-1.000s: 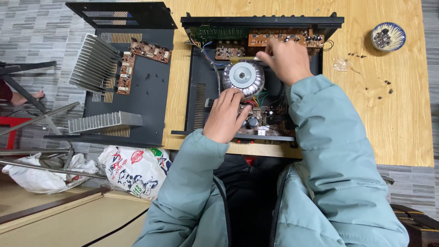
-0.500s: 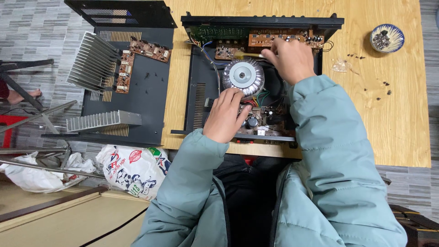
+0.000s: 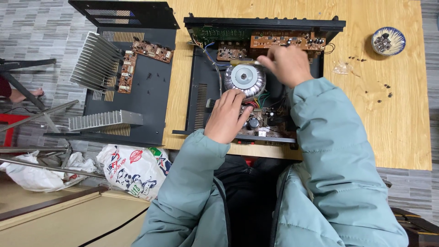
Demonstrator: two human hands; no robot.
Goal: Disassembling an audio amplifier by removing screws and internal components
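The right hand is pinching a screwdriver just above the round transformer in the open amplifier on the desk. The left hand, fingers curled, is pressing the transformer's near edge. A slipping tip could be gouging wires just beyond it.

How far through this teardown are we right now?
Done: the cover panel is off and lies left of the open chassis, with heat sinks and removed boards on it; loose screws sit in a bowl. In hand: the left hand steadies the toroidal transformer while the right hand works a screwdriver beside it. Left: transformer and rear boards remain mounted.
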